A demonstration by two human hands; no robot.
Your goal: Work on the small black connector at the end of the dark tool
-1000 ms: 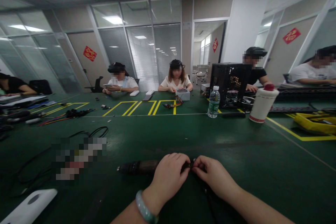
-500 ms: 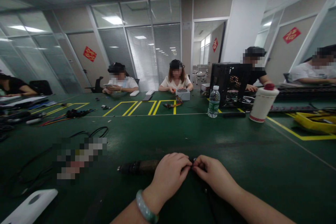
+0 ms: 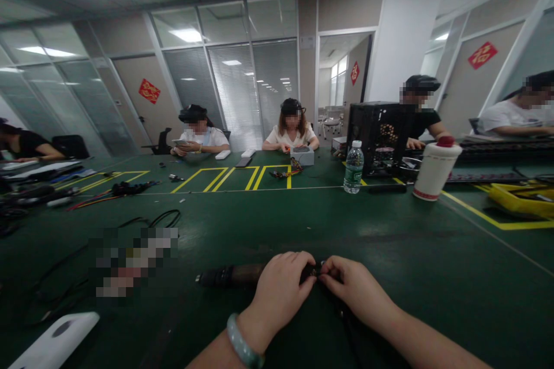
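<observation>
Head view, bench close in. Left hand [image 3: 279, 294] and right hand [image 3: 357, 289] are together at the fingertips, pinching from either side on a small dark part [image 3: 314, 270]. That part sits at the near end of a dark cylindrical sleeve [image 3: 231, 275], which lies flat along the green bench mat [image 3: 433, 251] just ahead of the left hand. A thin dark cable [image 3: 351, 323] runs from under the right hand toward the wearer. Pale green bangle [image 3: 243, 341] on left wrist.

Handling, judged by eye: sleeve seems light and fairly stiff, probably rubber or plastic, and may roll on the mat. Its thick body looks the safest place to grip, rather than the narrow end. Cable looks soft and likely to flop.

Hard to make out: fingers cover nearly all of the small part, so its shape and material cannot be told, nor whether it is joined to the sleeve. Cable fades into shadow and the lower frame edge cuts it off.

Left on mat: pixelated patch [image 3: 134, 262] hides an object beside a loop of black cable [image 3: 164, 219]. White device [image 3: 54, 343] is cut off at lower left. Farther off: water bottle [image 3: 354, 168], white bottle with red cap [image 3: 435, 170], black computer case [image 3: 378, 138]. Across the bench, a co-worker [image 3: 293, 127] has both hands at a grey box [image 3: 302, 155].
</observation>
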